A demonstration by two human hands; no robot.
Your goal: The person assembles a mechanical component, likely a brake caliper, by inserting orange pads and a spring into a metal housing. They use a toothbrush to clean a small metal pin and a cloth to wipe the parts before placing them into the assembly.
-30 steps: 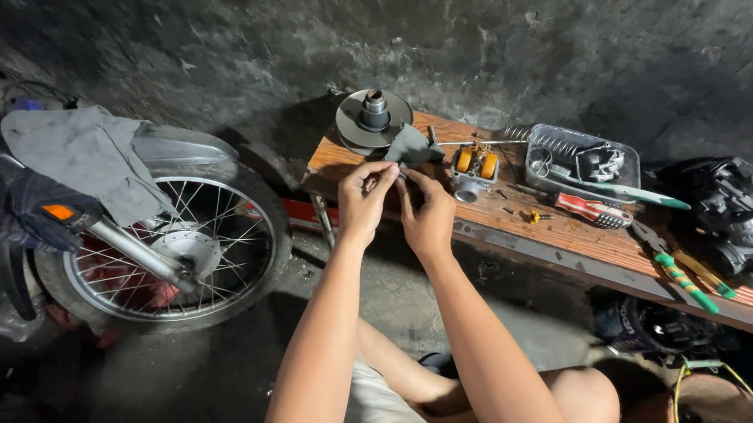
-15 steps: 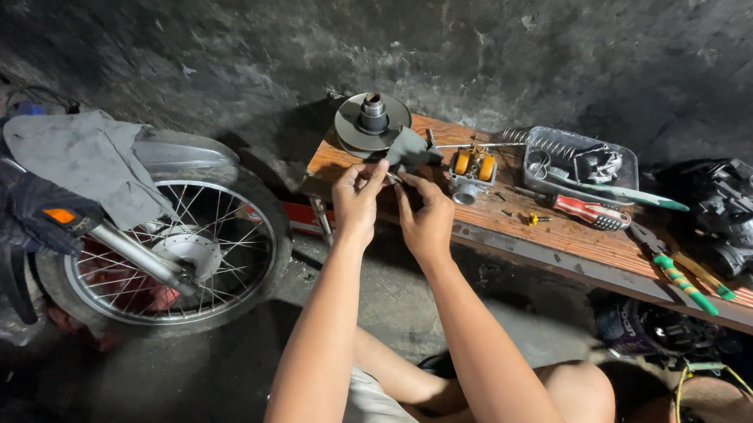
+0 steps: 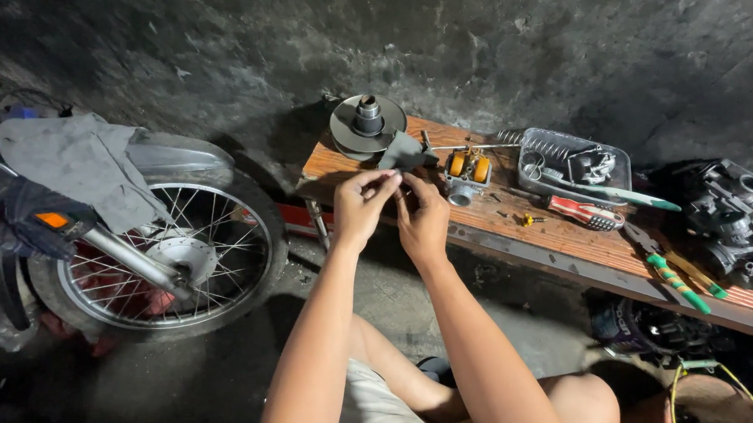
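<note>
Disassembly looks well advanced: carburettor body [image 3: 466, 172] with orange floats, round clutch pulley [image 3: 367, 123] and tray of parts [image 3: 571, 162] lie loose on the surface [image 3: 563, 229]. Left hand [image 3: 361, 205] and right hand [image 3: 422, 218] meet above its left front edge, fingertips pinching a small part [image 3: 395, 182], too small to identify; arms extended, wrists slightly bent

A wheel [image 3: 171, 254] stands left of the bench [image 3: 555, 229]; on it (far end) lies a tray [image 3: 571, 165].
</note>
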